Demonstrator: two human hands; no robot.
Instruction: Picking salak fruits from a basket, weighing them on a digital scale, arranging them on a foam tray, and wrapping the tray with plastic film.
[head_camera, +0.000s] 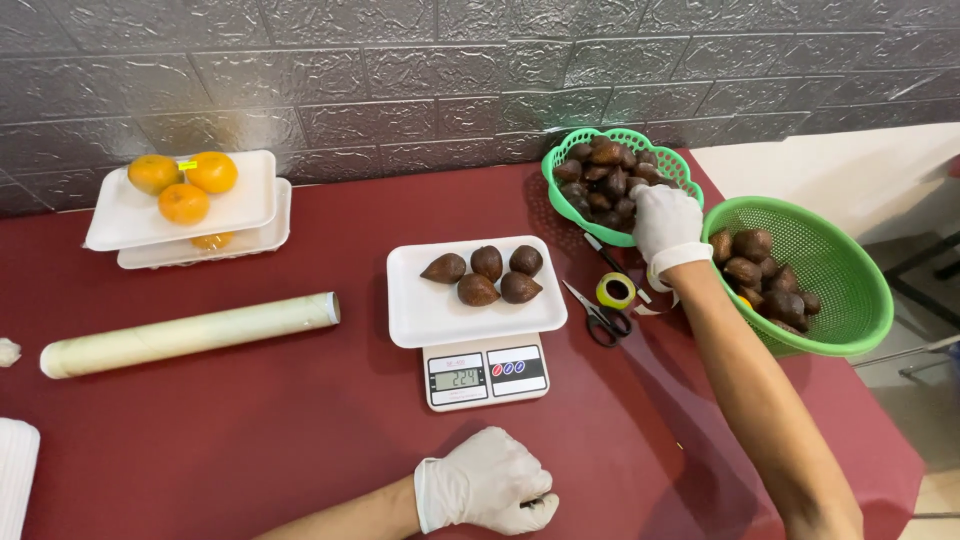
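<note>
My right hand (666, 222), in a white glove, reaches into the smaller green basket (655, 147) of brown scaly fruit (603, 168) at the back; whether it grips a fruit is hidden. My left hand (488, 482), also gloved, rests as a closed fist on the red tablecloth near the front edge, just below a white digital scale (486, 373). On the scale sits a white foam tray (420, 310) carrying several of the brown fruit (484, 274).
A larger green basket (845, 262) of the same fruit stands at the right table edge. Scissors (599, 319) and a yellow tape roll (615, 290) lie beside the scale. A roll of cling film (190, 333) lies left; stacked foam trays (120, 225) with oranges (183, 184) stand back left.
</note>
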